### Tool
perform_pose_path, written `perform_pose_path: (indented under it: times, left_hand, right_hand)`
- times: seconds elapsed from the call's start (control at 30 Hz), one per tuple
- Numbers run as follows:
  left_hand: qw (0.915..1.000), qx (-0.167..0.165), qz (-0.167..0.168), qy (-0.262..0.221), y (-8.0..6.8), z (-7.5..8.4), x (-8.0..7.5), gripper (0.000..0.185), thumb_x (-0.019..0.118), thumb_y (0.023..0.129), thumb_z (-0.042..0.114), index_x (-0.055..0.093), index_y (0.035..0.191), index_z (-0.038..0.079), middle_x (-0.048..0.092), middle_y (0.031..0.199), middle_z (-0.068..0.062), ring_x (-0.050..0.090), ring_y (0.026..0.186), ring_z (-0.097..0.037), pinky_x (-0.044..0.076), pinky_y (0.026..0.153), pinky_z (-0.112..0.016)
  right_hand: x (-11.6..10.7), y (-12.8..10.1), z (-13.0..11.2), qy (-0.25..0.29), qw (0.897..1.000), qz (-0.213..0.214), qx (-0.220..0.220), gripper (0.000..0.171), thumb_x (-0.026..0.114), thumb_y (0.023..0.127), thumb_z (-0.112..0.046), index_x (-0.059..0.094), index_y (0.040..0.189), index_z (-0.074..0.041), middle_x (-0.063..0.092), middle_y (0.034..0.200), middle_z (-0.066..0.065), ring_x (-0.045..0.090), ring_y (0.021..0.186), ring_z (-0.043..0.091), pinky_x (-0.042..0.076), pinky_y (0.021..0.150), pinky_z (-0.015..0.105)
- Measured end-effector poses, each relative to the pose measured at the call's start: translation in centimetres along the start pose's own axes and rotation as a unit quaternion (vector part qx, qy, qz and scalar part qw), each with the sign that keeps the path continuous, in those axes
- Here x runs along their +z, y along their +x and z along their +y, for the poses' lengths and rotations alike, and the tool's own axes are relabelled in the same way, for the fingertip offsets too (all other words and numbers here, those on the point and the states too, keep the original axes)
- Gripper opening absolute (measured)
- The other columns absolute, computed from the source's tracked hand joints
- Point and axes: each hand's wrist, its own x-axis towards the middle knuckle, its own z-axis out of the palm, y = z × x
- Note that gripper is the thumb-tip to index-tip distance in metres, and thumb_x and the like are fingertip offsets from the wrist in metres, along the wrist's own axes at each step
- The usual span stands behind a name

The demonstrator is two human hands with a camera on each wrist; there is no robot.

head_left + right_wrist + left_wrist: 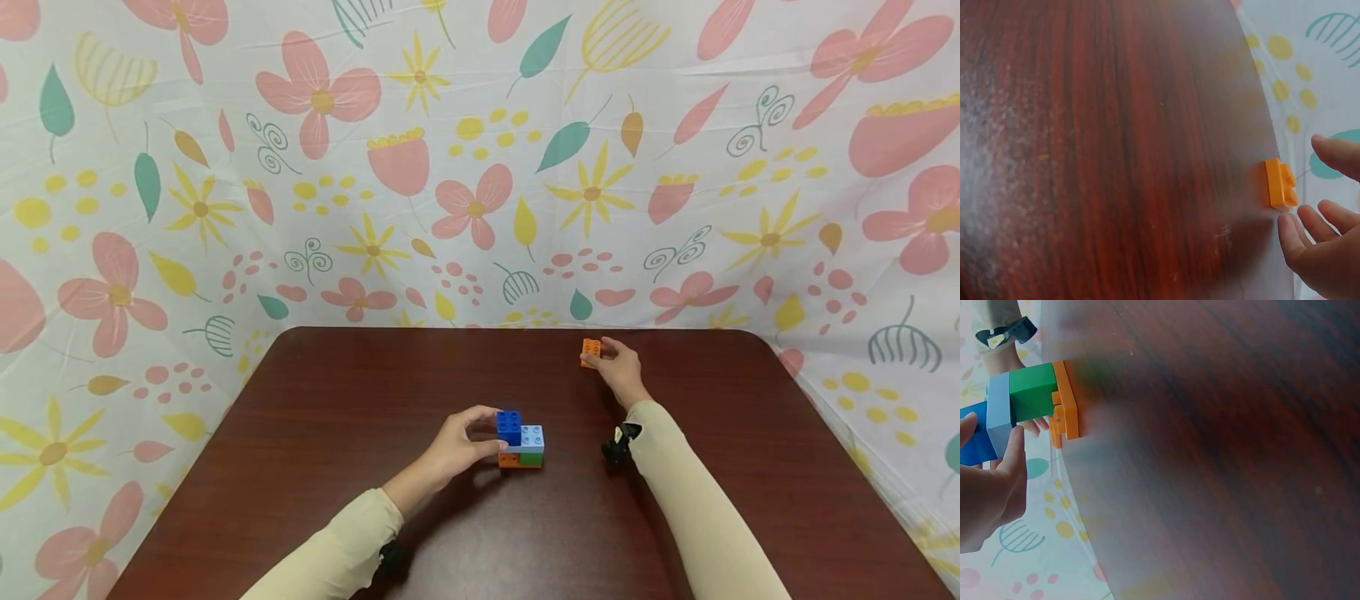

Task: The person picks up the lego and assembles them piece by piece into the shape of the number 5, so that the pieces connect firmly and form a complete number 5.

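Note:
On the table stands a small stack of toy building bricks: an orange base (pixel 1070 403), a green brick (pixel 531 458) on it, a light blue brick (pixel 532 437) across and a dark blue brick (pixel 508 427) at the upper left. My left hand (pixel 461 442) holds the dark blue brick between thumb and fingers, with a fingertip by the light blue one. Towards the back of the table lies a loose orange brick (pixel 590 351), studs showing. Around it my right hand (pixel 621 372) has its thumb and fingers spread; in the right wrist view a gap shows between fingers (pixel 1291 234) and brick.
The dark brown wooden table (pixel 390 367) has rounded far corners. Close behind its far edge hangs a white cloth (pixel 480 275) printed with flowers and leaves. A dark device (pixel 618 443) is strapped at the right wrist.

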Motion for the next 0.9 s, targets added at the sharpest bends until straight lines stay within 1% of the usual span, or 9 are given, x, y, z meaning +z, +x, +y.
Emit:
perform_pose_path:
  times: [0.1,0.23,0.37,0.5,0.67,0.83,0.9]
  left_hand:
    - [1.0,-0.001,0.001,0.002,0.1,0.0,0.0,0.037,0.074,0.083,0.004,0.063,0.119,0.006,0.063,0.113,-0.012,0.058,0.109,-0.034,0.054,0.079,-0.034]
    - [1.0,0.0,0.002,0.003,0.2,-0.1,0.0,0.038,0.074,0.083,0.003,0.063,0.119,0.006,0.063,0.114,-0.013,0.058,0.109,-0.035,0.054,0.08,-0.034]
    - [1.0,-0.003,0.001,0.001,0.2,-0.2,-0.1,0.038,0.073,0.083,0.003,0.063,0.12,0.006,0.062,0.114,-0.013,0.058,0.109,-0.035,0.055,0.079,-0.034]
    - [1.0,-0.004,0.001,-0.004,0.0,-0.1,-0.1,0.038,0.073,0.084,0.003,0.063,0.12,0.005,0.061,0.114,-0.014,0.058,0.109,-0.035,0.055,0.078,-0.036]
    - [1.0,-0.002,0.001,-0.005,-0.1,-0.1,-0.1,0.038,0.073,0.083,0.002,0.062,0.12,0.005,0.061,0.115,-0.016,0.058,0.108,-0.035,0.055,0.078,-0.04]
    - [1.0,-0.001,0.002,-0.002,0.0,-0.2,0.0,0.038,0.073,0.083,0.003,0.063,0.12,0.006,0.062,0.113,-0.014,0.059,0.107,-0.032,0.056,0.077,-0.036]
    - [1.0,-0.001,0.002,-0.001,0.0,-0.2,0.0,0.038,0.073,0.084,0.003,0.063,0.12,0.006,0.062,0.113,-0.013,0.06,0.106,-0.031,0.055,0.076,-0.034]
  right_hand:
    - [0.1,0.2,0.2,0.004,1.0,-0.002,0.013,0.069,0.068,0.091,-0.017,0.032,0.147,0.002,0.041,0.141,0.027,0.045,0.126,0.039,0.038,0.104,0.047]
    - [0.2,0.4,0.4,0.001,1.0,-0.005,0.02,0.071,0.069,0.09,-0.016,0.032,0.147,0.002,0.042,0.14,0.027,0.043,0.125,0.039,0.036,0.106,0.047]
    - [0.2,0.5,0.6,-0.016,1.0,-0.016,0.019,0.074,0.07,0.089,-0.018,0.029,0.148,0.003,0.04,0.139,0.029,0.042,0.125,0.04,0.036,0.106,0.049]
    - [0.2,0.6,0.6,-0.032,0.999,-0.029,0.02,0.076,0.07,0.089,-0.018,0.027,0.148,0.004,0.04,0.138,0.029,0.042,0.122,0.04,0.037,0.104,0.049]
    - [0.2,0.9,0.6,-0.054,0.998,-0.027,0.029,0.075,0.071,0.088,-0.019,0.03,0.146,0.007,0.042,0.132,0.029,0.044,0.114,0.038,0.039,0.102,0.048]
    - [0.3,1.1,0.4,-0.069,0.996,-0.017,0.045,0.072,0.072,0.087,-0.021,0.036,0.141,0.009,0.044,0.131,0.03,0.046,0.113,0.039,0.039,0.103,0.049]
    - [0.3,1.2,0.3,-0.075,0.996,-0.011,0.053,0.069,0.072,0.087,-0.02,0.038,0.139,0.009,0.045,0.131,0.03,0.046,0.113,0.04,0.039,0.102,0.05]
